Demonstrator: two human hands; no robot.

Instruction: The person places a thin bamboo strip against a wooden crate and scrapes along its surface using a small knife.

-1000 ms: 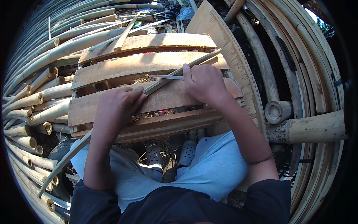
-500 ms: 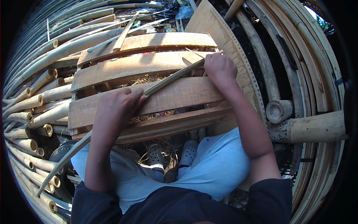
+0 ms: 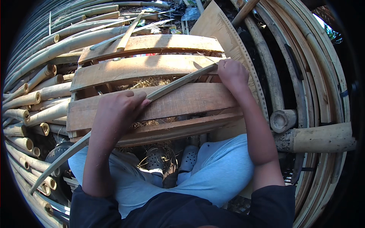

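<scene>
Bamboo strip (image 3: pixel 178 83): long, slim, pale tan with a grey-green cast, narrow flat faces, fairly even width along the visible length, fine lengthwise lines on the lit stretch between the hands. Looks straight there; lower-left run shows a bend, but the lens curves edges near the rim, so can't say how much is real. Long axis goes diagonal, lower left to upper right, one end toward the person's left side, other end away and to the right. Position: crosses above the slatted wooden bench (image 3: pixel 190 99), over the front slat, the gap with straw-like shavings (image 3: pixel 152 82) and the middle slat; near part passes under the left forearm, clears the bench edge and hangs out beside the left leg of the light blue trousers (image 3: pixel 216 167), tip over the bamboo poles (image 3: pixel 23 143). Left hand (image 3: pixel 122 107) grips the strip around mid-length, thumb and fingers closed on it, back of hand up. Right hand (image 3: pixel 232 74) is a closed fist at the far end, around a knife (image 3: pixel 206 57); thin blade sticks out up-left, across the strip's line, handle hidden in the fist. Can't tell whether those fingers also press the strip; its far tip is hidden there. Plywood panel (image 3: pixel 207 24) stands just beyond the bench's right end.
</scene>
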